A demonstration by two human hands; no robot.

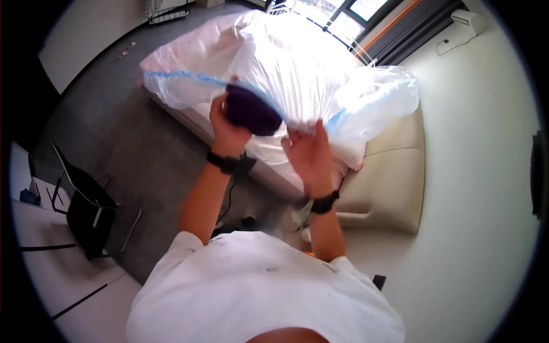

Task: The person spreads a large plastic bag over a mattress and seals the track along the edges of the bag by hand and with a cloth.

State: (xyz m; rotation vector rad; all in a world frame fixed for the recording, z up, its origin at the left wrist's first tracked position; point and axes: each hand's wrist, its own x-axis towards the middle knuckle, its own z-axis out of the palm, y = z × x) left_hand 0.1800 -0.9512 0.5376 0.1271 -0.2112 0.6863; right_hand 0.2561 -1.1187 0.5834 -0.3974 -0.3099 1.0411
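Note:
A large clear plastic bag [337, 86] with a blue strip along its opening lies over the bed and bulges with pale, whitish and pinkish bedding. In my left hand [230, 131], fingers closed, is a dark purple bundle [251, 111] that looks like soft folded cloth; its exact kind does not show. The bundle sits right at the blue-edged mouth of the bag. To its right, my right hand [311, 160] has its fingertips bent at the bag's edge and appears to grip it. Blur hides the exact finger contact. Both wrists wear black bands.
The bed has a beige padded headboard [394, 166] against the white wall on the right. A black chair [88, 208] stands on the grey floor at left, beside white cabinets [74, 286]. A dark cable [230, 197] hangs below my left wrist. Windows and a grey curtain [420, 31] are behind the bed.

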